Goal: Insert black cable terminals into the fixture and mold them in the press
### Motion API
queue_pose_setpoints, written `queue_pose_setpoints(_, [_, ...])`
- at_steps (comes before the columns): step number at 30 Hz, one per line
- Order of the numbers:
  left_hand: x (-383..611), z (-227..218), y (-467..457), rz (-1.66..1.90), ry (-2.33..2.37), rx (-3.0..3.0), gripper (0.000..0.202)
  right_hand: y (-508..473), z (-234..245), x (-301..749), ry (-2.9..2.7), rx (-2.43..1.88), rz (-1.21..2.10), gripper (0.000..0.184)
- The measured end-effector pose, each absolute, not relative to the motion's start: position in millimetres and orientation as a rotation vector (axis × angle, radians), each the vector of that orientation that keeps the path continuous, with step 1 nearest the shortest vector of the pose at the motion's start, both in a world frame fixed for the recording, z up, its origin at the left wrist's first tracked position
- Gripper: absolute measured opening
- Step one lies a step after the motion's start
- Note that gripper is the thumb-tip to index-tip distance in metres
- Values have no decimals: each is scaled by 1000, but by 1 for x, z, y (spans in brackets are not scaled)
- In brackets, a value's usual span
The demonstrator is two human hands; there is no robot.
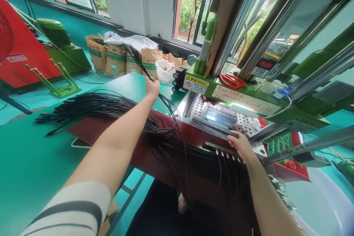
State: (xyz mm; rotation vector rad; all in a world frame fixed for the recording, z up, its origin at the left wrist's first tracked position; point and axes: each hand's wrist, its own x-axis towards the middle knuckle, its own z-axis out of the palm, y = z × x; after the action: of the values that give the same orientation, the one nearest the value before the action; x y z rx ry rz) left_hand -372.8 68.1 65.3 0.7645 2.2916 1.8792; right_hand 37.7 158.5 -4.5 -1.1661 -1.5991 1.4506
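Observation:
My left hand (153,88) is closed around a bundle of thin black cables (141,62), lifted over the table; its upper ends are smeared by motion. Below it a large heap of black cables (96,105) lies across the green table and a dark red board (91,131). My right hand (240,144) grips the dark end of a long metal bar (211,125) at the front edge of the press bed. Just under that hand, a second metal strip (212,146) holds a row of several silvery cable ends, with black cables hanging down from them.
A green press with steel columns (190,103) stands at the right, a metal mould (221,114) on its perforated bed. Red-handled scissors (231,81) lie on its upper plate. A red control box (290,164) is at the right. Paper sacks (117,61) line the wall.

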Motion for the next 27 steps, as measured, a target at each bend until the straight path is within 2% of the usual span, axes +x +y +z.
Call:
queue_pose_setpoints(4, [-371, 10, 80, 1302, 2324, 870, 16, 162, -11, 38, -2091, -1286, 935, 25])
queue_pose_setpoints(9, [-389, 12, 69, 719, 2296, 1136, 36, 167, -20, 39, -2424, -1201, 546, 20])
queue_pose_setpoints(13, [-390, 25, 27, 539, 2271, 1480, 45, 169, -24, 42, -2537, -1219, 371, 25])
queue_pose_setpoints(18, [-380, 12, -41, 183, 2262, 2190, 43, 169, -32, 45, -2538, -1241, 165, 36])
queue_pose_setpoints(22, [-382, 3, -70, 66, 2444, 2155, 49, 171, -37, 50, -2522, -1165, 164, 35])
queue_pose_setpoints(27, [-377, 4, -94, 34, 2416, 2013, 54, 168, -36, 52, -2479, -1133, 224, 33])
